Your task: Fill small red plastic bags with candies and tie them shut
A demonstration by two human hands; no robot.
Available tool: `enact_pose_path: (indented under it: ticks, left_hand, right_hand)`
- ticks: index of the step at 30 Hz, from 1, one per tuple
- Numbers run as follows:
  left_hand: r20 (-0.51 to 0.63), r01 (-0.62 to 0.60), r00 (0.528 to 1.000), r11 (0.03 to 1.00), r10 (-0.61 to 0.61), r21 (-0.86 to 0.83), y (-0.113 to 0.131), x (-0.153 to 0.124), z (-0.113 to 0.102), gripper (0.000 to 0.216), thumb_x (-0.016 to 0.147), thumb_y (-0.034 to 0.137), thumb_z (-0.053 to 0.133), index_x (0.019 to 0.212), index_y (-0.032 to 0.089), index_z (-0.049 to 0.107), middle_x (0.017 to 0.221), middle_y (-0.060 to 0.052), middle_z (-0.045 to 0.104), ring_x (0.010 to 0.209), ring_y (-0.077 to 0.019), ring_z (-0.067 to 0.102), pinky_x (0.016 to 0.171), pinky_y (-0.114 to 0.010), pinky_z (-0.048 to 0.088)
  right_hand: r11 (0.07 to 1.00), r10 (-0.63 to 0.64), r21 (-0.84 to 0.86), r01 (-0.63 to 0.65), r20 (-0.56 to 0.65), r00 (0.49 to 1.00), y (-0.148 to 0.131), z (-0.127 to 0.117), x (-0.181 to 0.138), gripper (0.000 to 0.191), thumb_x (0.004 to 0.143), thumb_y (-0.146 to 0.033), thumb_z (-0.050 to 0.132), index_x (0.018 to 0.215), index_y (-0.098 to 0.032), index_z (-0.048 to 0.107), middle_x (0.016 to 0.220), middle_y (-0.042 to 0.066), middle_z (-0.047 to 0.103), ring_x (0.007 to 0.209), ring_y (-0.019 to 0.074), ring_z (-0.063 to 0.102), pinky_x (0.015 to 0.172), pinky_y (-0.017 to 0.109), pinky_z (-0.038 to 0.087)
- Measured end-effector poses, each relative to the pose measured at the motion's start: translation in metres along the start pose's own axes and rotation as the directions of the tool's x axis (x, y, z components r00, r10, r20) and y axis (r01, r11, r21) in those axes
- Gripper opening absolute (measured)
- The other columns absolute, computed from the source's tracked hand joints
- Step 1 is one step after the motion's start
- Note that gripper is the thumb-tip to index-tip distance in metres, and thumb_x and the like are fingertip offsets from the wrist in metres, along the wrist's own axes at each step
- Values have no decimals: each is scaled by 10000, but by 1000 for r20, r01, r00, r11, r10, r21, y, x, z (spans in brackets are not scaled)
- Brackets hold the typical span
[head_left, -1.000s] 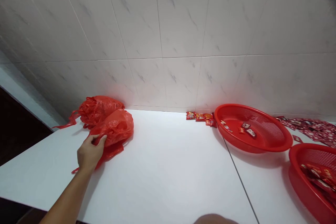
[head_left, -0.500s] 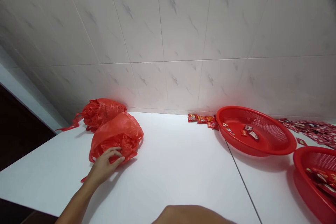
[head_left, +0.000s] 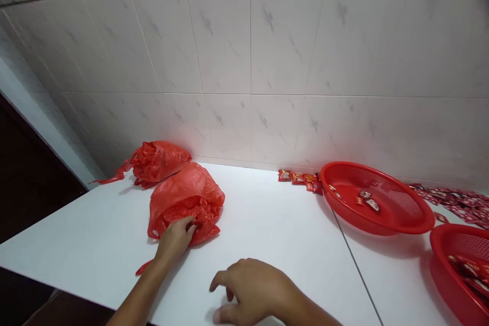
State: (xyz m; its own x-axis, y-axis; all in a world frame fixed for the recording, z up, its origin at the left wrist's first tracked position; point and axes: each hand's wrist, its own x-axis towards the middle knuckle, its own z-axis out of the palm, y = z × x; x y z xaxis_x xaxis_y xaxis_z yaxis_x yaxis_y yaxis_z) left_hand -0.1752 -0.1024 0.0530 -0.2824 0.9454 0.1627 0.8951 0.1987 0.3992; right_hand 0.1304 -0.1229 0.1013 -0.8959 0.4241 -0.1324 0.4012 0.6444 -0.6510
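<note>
My left hand (head_left: 177,238) is at the front of a crumpled red plastic bag (head_left: 191,183), its fingers closed on the gathered film; the fingertips are partly hidden in the folds. Behind that bag, against the wall, lies a second red plastic bag (head_left: 158,159) with a strip trailing to the left. My right hand (head_left: 252,290) hovers over the white tabletop (head_left: 263,214) near its front edge. Its thumb and fingers are curled but apart, with nothing between them.
To the right stands a red plastic basket (head_left: 378,229) holding a few small packets. A second red basket (head_left: 446,265) with more packets is cut off by the frame. Small red packets (head_left: 298,178) lie along the tiled wall, and patterned packets (head_left: 454,201) behind the baskets.
My left hand's fingers have closed onto the front bag's film. My right hand has come up into view, where only a bare rounded part showed before. The camera view has shifted slightly.
</note>
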Motion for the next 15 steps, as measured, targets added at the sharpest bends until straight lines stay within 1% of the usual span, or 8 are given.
enact_pose_path:
  ticks: [2,4,5,7,9,12,14,15]
  left_hand:
    - [-75,-5,997,1000,6,15,1,0,-2,197,925,349,523,839,240,663,844,-37,755,816,-259,719,674,-321,464]
    - [-192,-21,981,999,29,43,4,-2,-6,134,890,350,569,834,242,625,818,-20,728,768,-244,700,655,-317,468]
    - [-245,-46,968,997,59,58,6,-3,-8,116,877,348,586,836,242,611,820,-15,713,745,-234,688,639,-313,472]
    - [-322,-144,933,987,160,76,13,-7,-11,101,870,336,601,849,237,602,881,-21,704,745,-215,683,619,-303,489]
    - [-394,-280,874,958,284,70,22,-11,-14,89,891,314,598,881,228,616,992,-43,714,809,-204,707,639,-288,529]
    - [-520,-466,742,883,423,54,33,-20,-19,85,937,274,608,881,215,633,1100,-76,723,892,-186,734,706,-254,579]
    - [-566,-559,665,827,486,53,35,-30,-24,170,948,248,629,783,215,610,1077,-85,742,876,-178,740,732,-249,599]
    - [-576,-591,641,805,507,50,34,-36,-26,213,944,245,643,738,216,599,1059,-88,754,869,-184,741,746,-260,612]
  right_hand:
    - [996,68,55,-65,-43,997,18,7,7,536,838,-521,721,1339,-332,709,996,37,814,1032,314,722,783,354,502]
    - [980,126,168,-103,-133,983,32,14,15,537,856,-446,711,1380,-340,674,1025,28,809,996,280,729,769,330,498]
    - [966,151,235,-106,-181,972,37,17,19,589,866,-407,703,1446,-349,619,1035,23,804,956,260,732,761,321,499]
    - [930,186,358,-79,-273,944,41,23,31,742,885,-341,682,1587,-378,445,1031,8,787,844,214,725,747,306,507]
    - [889,204,457,-26,-344,917,40,27,46,870,901,-304,667,1664,-413,262,1028,-11,764,738,172,700,732,295,518]
    - [843,228,537,29,-407,885,37,31,75,1015,901,-290,684,1697,-409,66,1056,-9,740,689,152,689,738,299,539]
    - [841,242,541,18,-405,882,35,33,95,1104,866,-293,738,1700,-382,20,1087,9,734,708,168,701,745,319,550]
    - [849,239,528,8,-398,885,34,33,105,1112,843,-293,770,1699,-378,65,1101,15,735,734,183,708,755,331,553]
